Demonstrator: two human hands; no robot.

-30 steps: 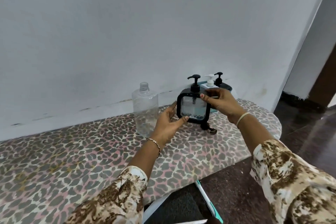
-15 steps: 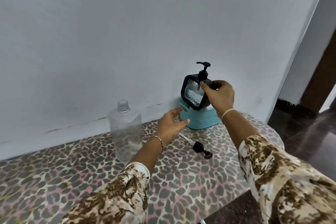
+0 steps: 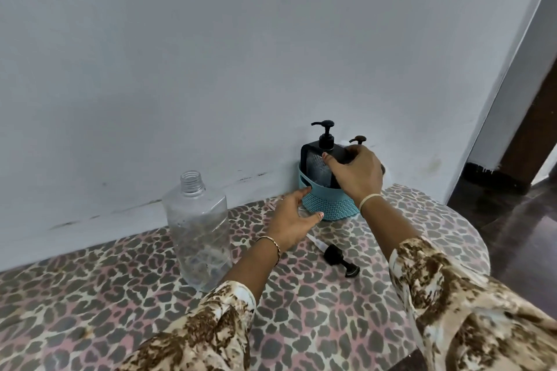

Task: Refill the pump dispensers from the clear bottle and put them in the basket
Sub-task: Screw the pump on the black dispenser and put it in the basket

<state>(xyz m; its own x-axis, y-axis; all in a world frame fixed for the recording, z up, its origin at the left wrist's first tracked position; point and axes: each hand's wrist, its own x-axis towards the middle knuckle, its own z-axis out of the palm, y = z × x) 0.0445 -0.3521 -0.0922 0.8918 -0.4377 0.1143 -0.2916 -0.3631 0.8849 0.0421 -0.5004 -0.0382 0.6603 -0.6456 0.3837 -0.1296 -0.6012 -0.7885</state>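
A square black-framed pump dispenser (image 3: 317, 163) stands inside the teal basket (image 3: 331, 205) by the wall. My right hand (image 3: 355, 173) grips its top edge. Behind my hand, the dark pump head of another dispenser (image 3: 358, 139) sticks up from the basket. My left hand (image 3: 294, 218) rests open just left of the basket, fingertips at its side. The clear bottle (image 3: 199, 232), uncapped and nearly empty, stands upright to the left. A loose black pump head with its tube (image 3: 334, 254) lies on the table in front of the basket.
The table (image 3: 120, 295) wears a leopard-print cover and sits against a white wall. Its rounded right end drops off to a dark floor (image 3: 518, 229). A doorway frame (image 3: 530, 129) stands at the far right.
My right hand carried the black-framed dispenser from in front of me over the basket and lowered it inside. My left hand let go of it and moved to the basket's side.
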